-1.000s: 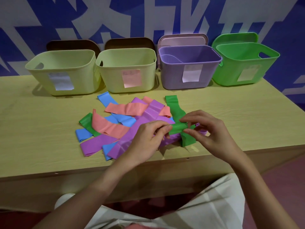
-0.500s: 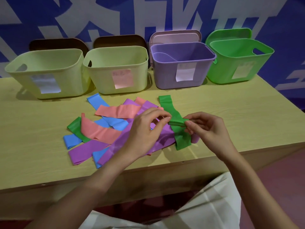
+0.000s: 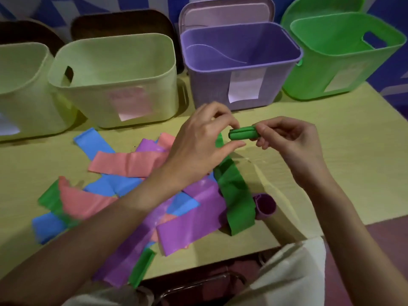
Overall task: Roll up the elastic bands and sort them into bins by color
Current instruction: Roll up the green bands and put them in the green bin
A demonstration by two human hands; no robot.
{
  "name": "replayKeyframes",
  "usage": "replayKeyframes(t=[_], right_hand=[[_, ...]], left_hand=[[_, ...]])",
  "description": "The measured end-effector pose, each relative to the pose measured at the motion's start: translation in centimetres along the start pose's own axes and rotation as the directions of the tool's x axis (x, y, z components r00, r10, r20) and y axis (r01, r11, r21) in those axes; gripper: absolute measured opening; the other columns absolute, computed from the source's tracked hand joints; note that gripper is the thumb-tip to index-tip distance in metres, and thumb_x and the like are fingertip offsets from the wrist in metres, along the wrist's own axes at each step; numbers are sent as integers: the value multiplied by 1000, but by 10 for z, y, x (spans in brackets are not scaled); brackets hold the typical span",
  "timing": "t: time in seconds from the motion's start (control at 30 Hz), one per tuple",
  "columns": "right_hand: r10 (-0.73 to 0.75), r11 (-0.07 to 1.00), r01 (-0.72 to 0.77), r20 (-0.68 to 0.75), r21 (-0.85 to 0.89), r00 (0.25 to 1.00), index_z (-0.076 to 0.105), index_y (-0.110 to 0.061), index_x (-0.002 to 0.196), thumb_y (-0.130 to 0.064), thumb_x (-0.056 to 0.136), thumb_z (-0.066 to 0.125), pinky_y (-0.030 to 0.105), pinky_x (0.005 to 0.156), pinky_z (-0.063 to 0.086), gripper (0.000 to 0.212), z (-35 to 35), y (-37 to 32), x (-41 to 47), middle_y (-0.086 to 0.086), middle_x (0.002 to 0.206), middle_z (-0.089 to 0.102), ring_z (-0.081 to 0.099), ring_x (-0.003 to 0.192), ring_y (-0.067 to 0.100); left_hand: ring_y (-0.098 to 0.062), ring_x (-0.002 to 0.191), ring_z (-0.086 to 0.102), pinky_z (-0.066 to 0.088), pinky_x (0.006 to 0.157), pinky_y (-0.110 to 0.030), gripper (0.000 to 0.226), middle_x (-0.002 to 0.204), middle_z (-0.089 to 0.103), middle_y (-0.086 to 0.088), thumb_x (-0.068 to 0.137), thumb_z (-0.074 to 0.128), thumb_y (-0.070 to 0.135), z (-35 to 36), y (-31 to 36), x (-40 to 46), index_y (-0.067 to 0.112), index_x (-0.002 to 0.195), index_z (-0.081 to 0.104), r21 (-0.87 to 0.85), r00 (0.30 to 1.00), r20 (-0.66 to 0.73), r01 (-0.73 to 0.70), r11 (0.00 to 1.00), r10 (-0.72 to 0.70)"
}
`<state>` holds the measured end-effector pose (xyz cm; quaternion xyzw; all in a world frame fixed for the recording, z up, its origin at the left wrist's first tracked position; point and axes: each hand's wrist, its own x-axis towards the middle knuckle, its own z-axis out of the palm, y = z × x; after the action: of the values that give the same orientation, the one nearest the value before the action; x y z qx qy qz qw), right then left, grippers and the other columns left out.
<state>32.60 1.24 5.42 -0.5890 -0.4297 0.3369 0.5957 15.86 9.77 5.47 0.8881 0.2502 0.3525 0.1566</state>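
A green elastic band [image 3: 242,133] is partly wound into a small roll held above the table. My left hand [image 3: 203,138] pinches the roll's left end and my right hand [image 3: 287,138] pinches its right end. The band's loose tail [image 3: 236,195] hangs down and lies over the pile. Flat pink [image 3: 128,162], blue [image 3: 95,143] and purple [image 3: 189,228] bands lie mixed on the table. A rolled purple band [image 3: 265,206] stands beside the green tail. The green bin [image 3: 344,56] is at the back right, the purple bin [image 3: 238,62] to its left.
Two pale yellow bins [image 3: 117,78] [image 3: 19,89] stand at the back left, each with a paper label. Lids lean behind the bins against a blue and white wall. The table's front edge [image 3: 298,237] runs close to my body. Another green strip [image 3: 143,268] hangs over that edge.
Both hands have lifted the green band off the pile and rolled its end into a tight roll. The camera has moved closer to the table.
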Motion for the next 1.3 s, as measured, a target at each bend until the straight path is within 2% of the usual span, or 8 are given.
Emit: replayKeyframes(t=[0.5, 0.63, 0.77, 0.87, 0.97, 1.07, 1.17, 1.3], right_hand=[[66, 998, -66, -77, 9, 995, 67, -8, 84, -12, 89, 64, 18, 54, 44, 8, -32, -2, 70, -3, 60, 67, 56, 53, 6], [62, 998, -63, -106, -4, 992, 67, -10, 82, -13, 95, 57, 19, 53, 44, 16, -48, -16, 80, -4, 62, 67, 55, 57, 7], [23, 986, -69, -286, -151, 958, 68, -8, 90, -16, 94, 60, 24, 56, 48, 11, -82, -22, 101, 1, 72, 67, 59, 66, 10], [-73, 940, -79, -424, -331, 903, 66, -14, 95, -22, 91, 61, 23, 62, 49, 10, -116, -18, 117, -6, 81, 65, 59, 75, 2], [-170, 862, -105, -478, -496, 861, 62, -8, 111, -21, 94, 57, 10, 67, 43, 22, -154, -11, 133, 7, 109, 57, 55, 93, 11], [-261, 735, -119, -440, -668, 859, 55, -7, 123, -12, 93, 53, 34, 88, 48, 31, -189, 0, 150, 18, 124, 45, 47, 112, 29], [-261, 625, -142, -377, -768, 889, 50, -3, 131, 4, 86, 52, 36, 99, 33, 45, -218, 11, 163, 23, 132, 42, 41, 118, 37], [-235, 587, -128, -320, -799, 918, 51, 0, 129, 14, 83, 47, 33, 100, 30, 48, -239, 21, 171, 21, 135, 43, 39, 120, 37]], left_hand=[[-14, 67, 54, 51, 64, -36, 23, 77, 62, 1, 77, 74, 32, 30, -10, 87, 11, 87, 72, -27, 991, 134, 29, 999, -25], [-12, 61, 55, 52, 61, -36, 22, 72, 60, 5, 74, 76, 30, 31, 2, 109, 12, 86, 74, -77, 984, 131, 128, 989, -117], [-14, 57, 60, 54, 62, -34, 23, 67, 64, -1, 72, 78, 30, 34, 20, 143, 11, 84, 75, -169, 957, 129, 279, 945, -260], [-6, 53, 53, 53, 60, -30, 15, 64, 67, -3, 72, 81, 25, 43, 33, 177, 13, 80, 75, -266, 896, 180, 442, 857, -406], [-3, 53, 54, 50, 61, -24, 16, 62, 68, 0, 72, 82, 24, 60, 42, 217, 11, 80, 76, -367, 838, 246, 546, 753, -487], [-14, 57, 62, 56, 66, -31, 11, 65, 71, -8, 74, 81, 19, 89, 52, 265, 10, 77, 75, -464, 779, 343, 626, 626, -525], [-21, 60, 66, 60, 70, -33, 15, 73, 71, -16, 75, 80, 12, 130, 57, 309, 0, 81, 71, -489, 629, 508, 773, 405, -588], [-20, 52, 64, 60, 58, -28, 18, 69, 67, -17, 77, 78, 7, 197, 51, 349, -4, 77, 64, -381, 472, 593, 878, 289, -652]])
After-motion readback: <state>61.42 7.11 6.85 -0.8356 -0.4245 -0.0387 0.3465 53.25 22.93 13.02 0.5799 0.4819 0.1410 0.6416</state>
